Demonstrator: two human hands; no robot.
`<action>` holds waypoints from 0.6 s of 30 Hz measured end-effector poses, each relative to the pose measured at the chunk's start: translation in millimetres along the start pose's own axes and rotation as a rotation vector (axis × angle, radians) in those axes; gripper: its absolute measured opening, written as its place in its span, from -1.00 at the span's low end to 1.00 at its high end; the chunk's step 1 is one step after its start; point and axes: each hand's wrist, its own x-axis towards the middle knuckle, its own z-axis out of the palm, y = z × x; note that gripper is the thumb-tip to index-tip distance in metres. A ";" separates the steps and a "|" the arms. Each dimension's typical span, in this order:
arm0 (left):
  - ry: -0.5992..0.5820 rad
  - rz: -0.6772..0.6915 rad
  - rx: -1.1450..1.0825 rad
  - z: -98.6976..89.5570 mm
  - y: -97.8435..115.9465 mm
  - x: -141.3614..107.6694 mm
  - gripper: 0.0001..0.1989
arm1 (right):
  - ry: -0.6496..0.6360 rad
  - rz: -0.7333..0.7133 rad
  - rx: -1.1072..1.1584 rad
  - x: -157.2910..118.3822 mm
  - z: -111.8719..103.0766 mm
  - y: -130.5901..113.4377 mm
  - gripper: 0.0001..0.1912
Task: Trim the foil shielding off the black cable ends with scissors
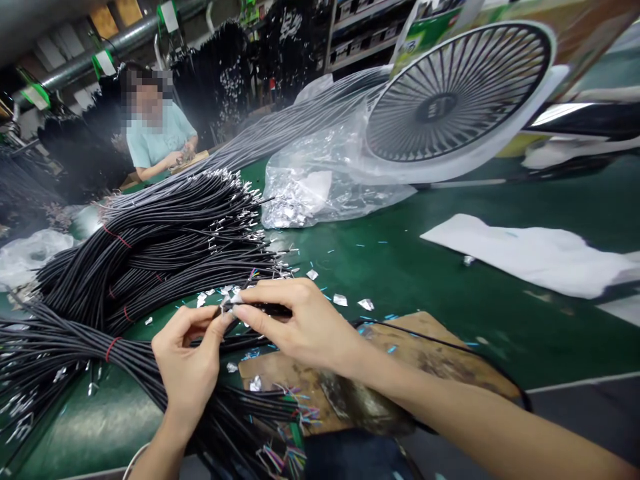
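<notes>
My left hand and my right hand meet above the near bundles, thumb and forefinger pinched on each. Between their fingertips is a black cable's end with a bit of silvery foil on it; fingers hide most of it. A thin black cable runs out from behind my right hand and loops over a worn brown board. Under my left wrist lies a bundle of black cables, its ends showing coloured wires. Loose foil scraps and small blue bits are scattered beyond my right hand.
A large pile of tied black cables lies at left on the green table. Behind are a plastic bag of foil scraps and a round fan. A white sheet lies right. Another person sits across.
</notes>
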 end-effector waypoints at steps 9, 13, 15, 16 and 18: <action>-0.166 -0.059 -0.010 -4.3 -2.3 4.9 -0.81 | 0.157 0.015 0.083 0.5 0.0 0.3 -0.88; -0.065 0.078 0.141 1.8 -2.1 -0.4 -0.89 | 0.100 -0.001 0.120 1.5 0.3 -2.0 -0.80; -0.042 0.131 0.196 3.9 -3.0 -2.8 -0.89 | 0.049 -0.019 0.132 1.3 1.0 -3.7 -0.70; -0.028 0.144 0.209 4.6 -3.5 -3.5 -0.89 | 0.045 -0.020 0.141 1.1 1.4 -4.3 -0.68; -0.023 0.149 0.216 4.9 -4.3 -3.6 -0.88 | 0.056 -0.008 0.163 0.7 2.3 -4.4 -0.68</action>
